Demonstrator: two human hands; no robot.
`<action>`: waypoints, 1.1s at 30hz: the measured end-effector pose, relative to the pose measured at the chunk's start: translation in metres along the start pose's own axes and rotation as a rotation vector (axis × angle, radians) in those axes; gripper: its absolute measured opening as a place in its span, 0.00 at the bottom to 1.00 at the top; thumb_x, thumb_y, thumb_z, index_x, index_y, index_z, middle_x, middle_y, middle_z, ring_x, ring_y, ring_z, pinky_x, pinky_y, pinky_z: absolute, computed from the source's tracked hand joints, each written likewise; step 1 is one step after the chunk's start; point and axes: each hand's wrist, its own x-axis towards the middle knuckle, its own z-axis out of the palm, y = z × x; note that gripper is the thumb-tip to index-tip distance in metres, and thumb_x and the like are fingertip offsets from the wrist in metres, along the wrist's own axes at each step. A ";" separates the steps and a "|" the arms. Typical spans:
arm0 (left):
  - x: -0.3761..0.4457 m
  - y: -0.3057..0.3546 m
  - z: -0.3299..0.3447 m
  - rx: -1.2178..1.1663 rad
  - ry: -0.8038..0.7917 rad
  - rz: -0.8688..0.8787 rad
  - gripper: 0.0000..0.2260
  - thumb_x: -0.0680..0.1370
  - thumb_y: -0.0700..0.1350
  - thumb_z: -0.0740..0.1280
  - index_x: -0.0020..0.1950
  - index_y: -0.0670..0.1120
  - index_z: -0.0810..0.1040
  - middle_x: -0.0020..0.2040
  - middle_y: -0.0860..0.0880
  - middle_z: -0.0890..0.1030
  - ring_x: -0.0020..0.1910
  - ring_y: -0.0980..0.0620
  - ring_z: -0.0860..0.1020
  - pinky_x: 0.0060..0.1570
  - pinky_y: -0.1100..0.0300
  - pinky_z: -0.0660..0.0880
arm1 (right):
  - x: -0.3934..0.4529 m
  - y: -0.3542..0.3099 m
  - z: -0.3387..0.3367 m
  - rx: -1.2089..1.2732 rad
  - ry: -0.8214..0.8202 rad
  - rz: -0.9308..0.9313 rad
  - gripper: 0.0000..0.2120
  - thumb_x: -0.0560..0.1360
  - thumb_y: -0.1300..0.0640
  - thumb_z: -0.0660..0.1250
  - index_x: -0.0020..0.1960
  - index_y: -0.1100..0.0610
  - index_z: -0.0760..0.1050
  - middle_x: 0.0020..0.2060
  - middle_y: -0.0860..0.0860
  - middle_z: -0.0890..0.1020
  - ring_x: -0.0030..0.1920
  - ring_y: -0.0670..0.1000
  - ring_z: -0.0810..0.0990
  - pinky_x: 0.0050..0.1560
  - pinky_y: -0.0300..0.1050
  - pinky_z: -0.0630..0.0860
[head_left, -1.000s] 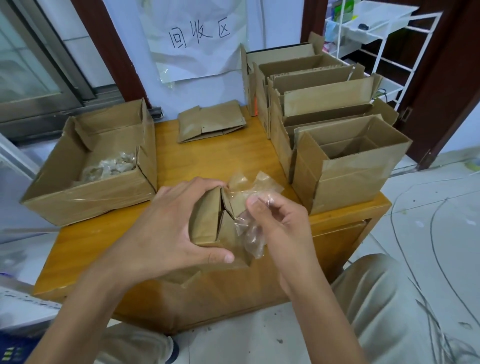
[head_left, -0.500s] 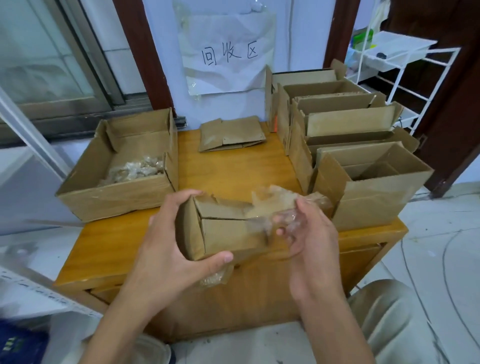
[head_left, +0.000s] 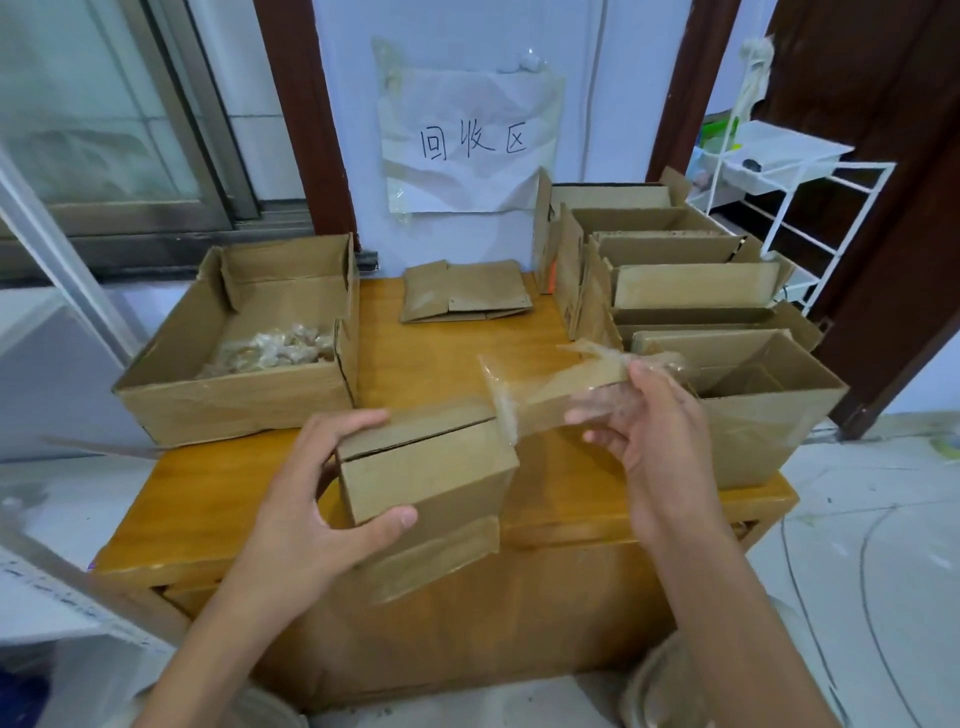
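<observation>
My left hand (head_left: 317, 499) grips a small brown cardboard box (head_left: 431, 467) above the front of the wooden table (head_left: 218, 499), thumb on its near face and fingers over its top. A strip of clear packing tape (head_left: 561, 389) stretches from the box's right end up and to the right. My right hand (head_left: 649, 436) pinches the far end of that tape, which is crumpled around the fingers.
An open carton (head_left: 234, 400) at the left holds crumpled used tape (head_left: 275, 348). Flattened boxes (head_left: 462, 291) lie at the back centre. A row of several open empty cartons (head_left: 727, 415) fills the right side. A paper sign (head_left: 467, 140) hangs on the wall; a white rack (head_left: 789, 197) stands right.
My right hand has pulled the tape further off to the right, so a longer strip now stretches from the box. My left hand has turned the box so its flaps look closed.
</observation>
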 end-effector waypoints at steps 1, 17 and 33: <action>0.001 -0.003 0.000 0.020 0.004 0.017 0.34 0.65 0.63 0.77 0.69 0.61 0.75 0.65 0.59 0.75 0.65 0.57 0.76 0.57 0.64 0.76 | 0.006 -0.008 -0.001 -0.031 -0.004 -0.033 0.14 0.87 0.53 0.58 0.60 0.60 0.78 0.44 0.59 0.87 0.44 0.55 0.86 0.45 0.48 0.79; 0.063 0.011 0.080 0.721 0.271 -0.057 0.36 0.75 0.74 0.62 0.72 0.49 0.68 0.75 0.44 0.66 0.75 0.41 0.66 0.71 0.42 0.65 | 0.032 -0.091 0.048 -0.176 -0.628 -0.084 0.11 0.84 0.55 0.63 0.50 0.61 0.78 0.38 0.62 0.85 0.32 0.56 0.83 0.29 0.41 0.76; 0.010 0.061 0.064 -0.949 -0.037 -0.449 0.28 0.82 0.60 0.57 0.68 0.39 0.78 0.61 0.39 0.84 0.62 0.38 0.83 0.62 0.47 0.80 | 0.014 -0.018 0.021 -1.137 -0.352 -1.024 0.12 0.84 0.50 0.64 0.61 0.47 0.85 0.44 0.42 0.81 0.37 0.44 0.78 0.32 0.48 0.78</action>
